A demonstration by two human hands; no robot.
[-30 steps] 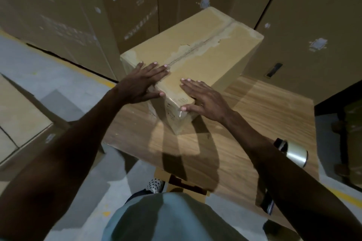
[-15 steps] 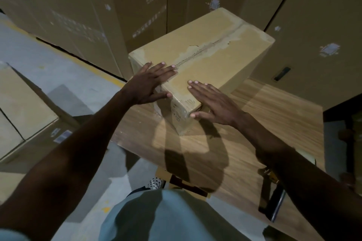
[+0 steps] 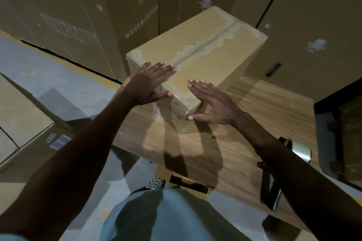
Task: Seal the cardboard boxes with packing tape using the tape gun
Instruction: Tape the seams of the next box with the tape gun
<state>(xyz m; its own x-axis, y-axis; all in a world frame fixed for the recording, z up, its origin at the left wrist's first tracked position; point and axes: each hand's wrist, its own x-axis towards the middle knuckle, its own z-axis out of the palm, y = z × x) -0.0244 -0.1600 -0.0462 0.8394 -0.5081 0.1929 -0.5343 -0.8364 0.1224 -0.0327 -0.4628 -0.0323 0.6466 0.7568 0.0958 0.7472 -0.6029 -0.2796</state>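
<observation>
Squarely, flat hands (image 3: 150,82) (image 3: 213,103) atop scuffed, tape-glossed cardboard box (image 3: 215,49); woodgrain table (image 3: 264,107).

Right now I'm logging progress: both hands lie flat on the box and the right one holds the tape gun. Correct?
Not quite. The head view shows the tape gun lying on the wooden table, held by neither hand. The left hand and right hand do lie flat on the box.

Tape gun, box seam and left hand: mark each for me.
tape gun (image 3: 300,149), head view, on its clear tape roll.
box seam (image 3: 197,53), head view, middle of the torn strip.
left hand (image 3: 149,82), head view, back of the hand.
</observation>
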